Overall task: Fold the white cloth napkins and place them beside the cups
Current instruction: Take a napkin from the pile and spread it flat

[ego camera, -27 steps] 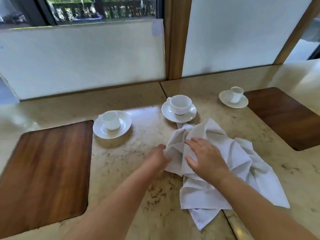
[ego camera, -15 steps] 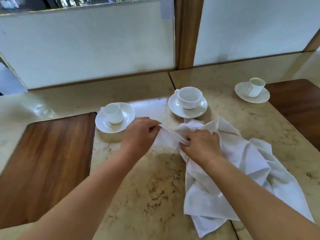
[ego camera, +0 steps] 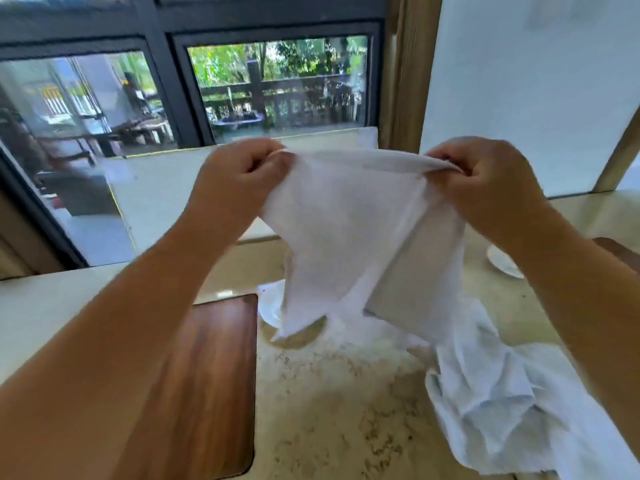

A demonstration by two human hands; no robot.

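A white cloth napkin (ego camera: 346, 230) hangs in the air above the table, stretched by its top edge between my two hands. My left hand (ego camera: 239, 178) pinches its left corner and my right hand (ego camera: 485, 178) pinches its right corner. The napkin's lower part dangles and hides the cups. Only the edge of one saucer (ego camera: 270, 306) shows under it at the left, and the rim of another saucer (ego camera: 502, 263) peeks out past my right forearm. A crumpled heap of white napkins (ego camera: 491, 403) lies on the table at the lower right.
The marble table (ego camera: 339, 420) has a dark wooden inlay (ego camera: 207, 386) at the left and another (ego camera: 620, 251) at the far right. Behind it are a frosted panel, a wooden post (ego camera: 405, 71) and dark-framed windows.
Both hands have lifted one napkin off the heap and spread it wide in the air. The view has tilted up toward the windows, and the cups are now hidden.
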